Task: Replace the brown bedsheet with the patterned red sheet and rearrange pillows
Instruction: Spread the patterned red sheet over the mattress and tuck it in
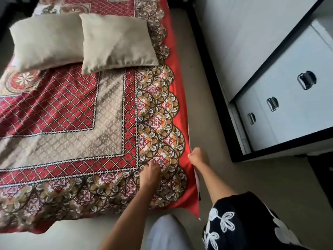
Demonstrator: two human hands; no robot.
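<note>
The patterned red sheet (pixel 111 114) is spread over the bed and covers it to the edges. Two beige pillows lie side by side near the far end, the left pillow (pixel 46 42) partly under the right pillow (pixel 117 44). My left hand (pixel 151 175) presses flat on the sheet near the bed's near right corner. My right hand (pixel 197 156) grips the plain red border (pixel 182 112) of the sheet at the bed's right edge. The brown bedsheet is not in view.
A white cabinet with black frame and drawers with metal handles (pixel 273 103) stands to the right of the bed. A beige floor strip (pixel 203 98) runs between bed and cabinet. My knee in light trousers (pixel 167 231) is at the bed's near edge.
</note>
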